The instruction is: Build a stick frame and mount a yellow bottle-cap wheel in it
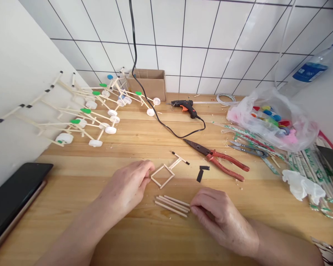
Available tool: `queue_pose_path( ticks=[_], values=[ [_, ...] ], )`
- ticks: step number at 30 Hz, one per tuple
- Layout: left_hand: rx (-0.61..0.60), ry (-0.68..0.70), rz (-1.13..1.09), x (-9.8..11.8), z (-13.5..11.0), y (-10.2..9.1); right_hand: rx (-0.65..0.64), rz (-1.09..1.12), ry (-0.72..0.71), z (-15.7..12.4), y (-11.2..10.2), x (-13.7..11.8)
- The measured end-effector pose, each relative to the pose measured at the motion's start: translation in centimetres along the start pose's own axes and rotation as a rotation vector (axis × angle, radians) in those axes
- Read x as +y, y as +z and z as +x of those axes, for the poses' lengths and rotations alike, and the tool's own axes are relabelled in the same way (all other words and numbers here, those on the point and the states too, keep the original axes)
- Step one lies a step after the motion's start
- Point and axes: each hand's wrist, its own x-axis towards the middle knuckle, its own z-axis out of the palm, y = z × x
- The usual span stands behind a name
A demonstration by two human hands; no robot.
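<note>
Thumb and fingertips of my left hand point(131, 179) are closed at the left corner of a small square frame of wooden sticks point(170, 181). From that frame's upper corner runs a T-shaped piece point(179, 159) with black ends. Nearer me lie several loose wooden sticks point(170, 207), roughly parallel. My right hand point(218, 218) has its thumb and forefinger pinched together at the right end of one of these sticks. Two black strips point(200, 175) rest on the table beyond my right hand, beside red-handled pliers point(215, 159).
Several stick models with white wheels point(95, 142) stand at the left, near a cardboard box point(151, 83). A glue gun point(185, 107) lies behind with its black cable. At the right are a plastic bag point(269, 125), snips point(248, 149) and wrapped sticks point(308, 166). A phone point(13, 195) lies left.
</note>
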Motion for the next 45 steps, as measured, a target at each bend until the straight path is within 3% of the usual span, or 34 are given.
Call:
queue_pose_path(
  ticks=[15,31,45],
  values=[
    [0.031,0.018,-0.005,-0.2,0.1,0.5,-0.003,-0.009,0.006,-0.1,0.0,0.0],
    [-0.066,-0.147,0.037,2.3,-0.1,-0.3,-0.009,-0.003,0.008,-0.1,0.0,-0.2],
    [-0.037,-0.092,0.062,2.0,0.0,0.4,-0.001,-0.008,0.005,-0.1,0.0,-0.1]
  ],
)
